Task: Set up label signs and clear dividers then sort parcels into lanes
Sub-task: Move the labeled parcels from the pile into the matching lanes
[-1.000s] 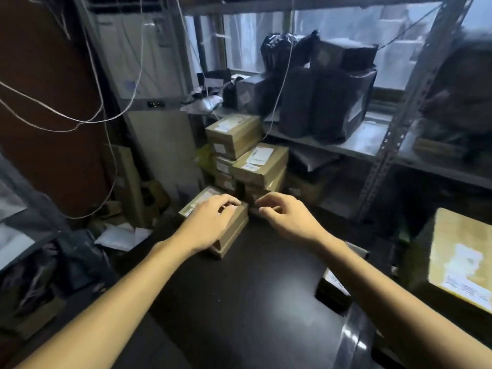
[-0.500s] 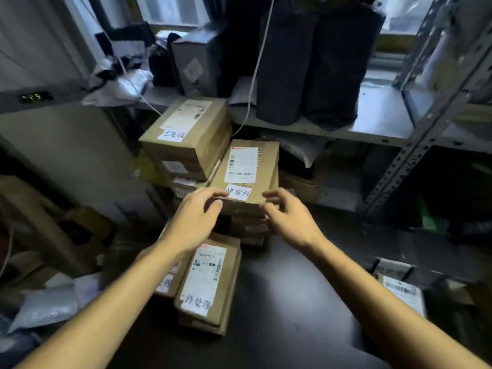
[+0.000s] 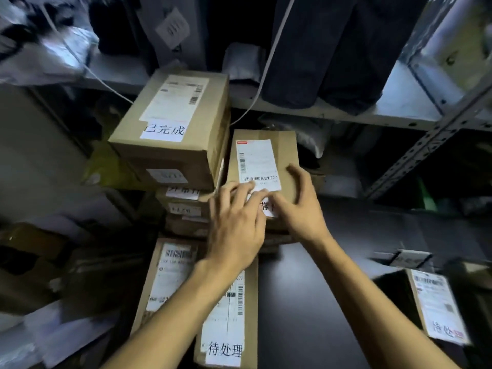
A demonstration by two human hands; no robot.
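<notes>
The view is dim: cool light from the top of the frame brightens the metal shelf (image 3: 399, 105), while the space beneath it sinks to near black. The white labels (image 3: 257, 161) stand out pale (the one on the top box (image 3: 207, 129) reads sharply), yet the borders bend and smear with blur, worst at the right parcel (image 3: 436, 310).

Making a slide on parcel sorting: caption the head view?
The left hand and right hand press a label sign onto a cardboard parcel beside the 已完成 parcel.
</notes>
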